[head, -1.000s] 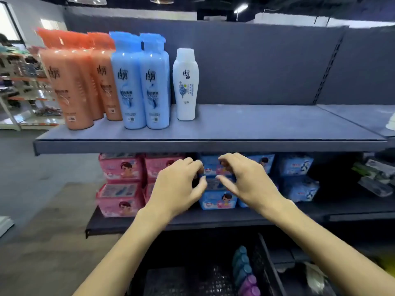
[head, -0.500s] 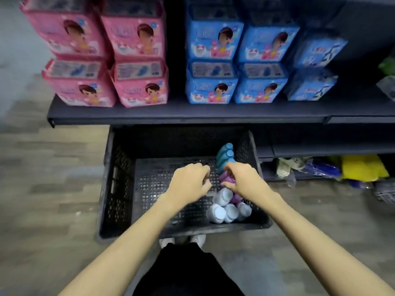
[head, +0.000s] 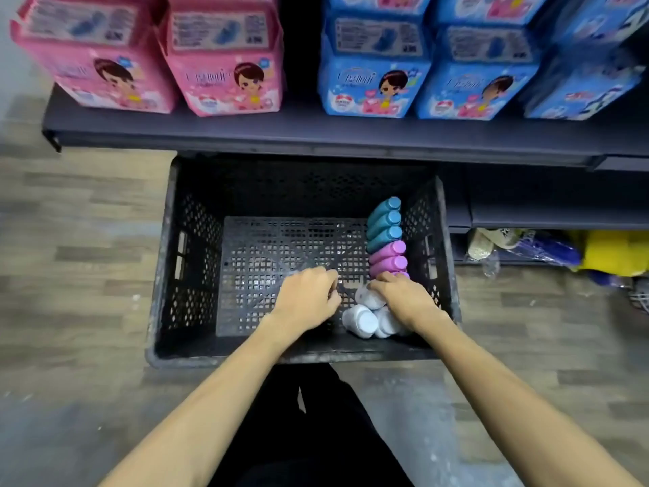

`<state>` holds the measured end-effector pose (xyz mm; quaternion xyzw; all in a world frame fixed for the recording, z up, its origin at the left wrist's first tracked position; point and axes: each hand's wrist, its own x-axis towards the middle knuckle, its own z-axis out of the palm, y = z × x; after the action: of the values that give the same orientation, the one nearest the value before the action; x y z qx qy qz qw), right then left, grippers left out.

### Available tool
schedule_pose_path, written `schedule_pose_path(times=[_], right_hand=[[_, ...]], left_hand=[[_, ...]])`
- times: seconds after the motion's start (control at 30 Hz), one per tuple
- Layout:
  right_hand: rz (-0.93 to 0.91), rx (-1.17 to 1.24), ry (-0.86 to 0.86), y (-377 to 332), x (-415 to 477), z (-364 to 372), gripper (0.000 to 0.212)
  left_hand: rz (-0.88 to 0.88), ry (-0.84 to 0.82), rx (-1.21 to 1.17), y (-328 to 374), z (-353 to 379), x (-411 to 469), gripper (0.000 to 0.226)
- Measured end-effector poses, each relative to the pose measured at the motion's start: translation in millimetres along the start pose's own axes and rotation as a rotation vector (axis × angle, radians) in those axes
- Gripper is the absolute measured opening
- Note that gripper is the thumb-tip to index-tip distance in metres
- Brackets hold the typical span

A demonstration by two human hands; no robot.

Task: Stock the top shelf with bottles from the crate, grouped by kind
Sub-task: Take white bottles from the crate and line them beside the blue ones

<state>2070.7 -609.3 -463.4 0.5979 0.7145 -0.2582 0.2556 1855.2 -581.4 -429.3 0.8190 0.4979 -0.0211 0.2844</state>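
White bottles [head: 361, 322] lie at the crate's [head: 196, 240] 5 o'clock. Right hand [head: 404, 301] lies over one, hold can't tell. Left hand [head: 305, 300] fingers [head: 328, 276] loosely curled, empty. Likely light, stiff, slick plastic, so take it mid-body.

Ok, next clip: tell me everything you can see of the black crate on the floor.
The black crate looks like hard plastic: lattice walls and base, handle slots in the left wall, pale scuffs on the rim. It sits upright on the wood-look floor, far end under the shelf. Teal bottles, purple bottles and white bottles line its right wall. Both hands reach inside, left hand empty, right hand on the white bottles.
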Motion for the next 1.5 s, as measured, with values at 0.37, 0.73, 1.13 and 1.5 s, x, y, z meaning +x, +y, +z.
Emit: schedule_pose_path(times=[0.37, 0.73, 1.13, 1.5], right_hand=[[0.080, 0.374, 0.098, -16, 54, -1, 0.041], [0.106, 0.518, 0.242, -18, 46, -21, 0.039], [-0.079, 0.623, 0.735, -8, -41, -190, 0.051], [-0.344, 0.544, 1.116, -16, -129, -343, 0.036]], left_hand=[[-0.131, 0.034, 0.037, -28, 16, -3, 0.016], [-0.101, 0.102, 0.039, -24, 10, 3, 0.014], [0.022, 0.349, 0.144, 2, -112, 32, 0.014], [0.197, 0.685, 0.226, 51, -259, 13, 0.013]])
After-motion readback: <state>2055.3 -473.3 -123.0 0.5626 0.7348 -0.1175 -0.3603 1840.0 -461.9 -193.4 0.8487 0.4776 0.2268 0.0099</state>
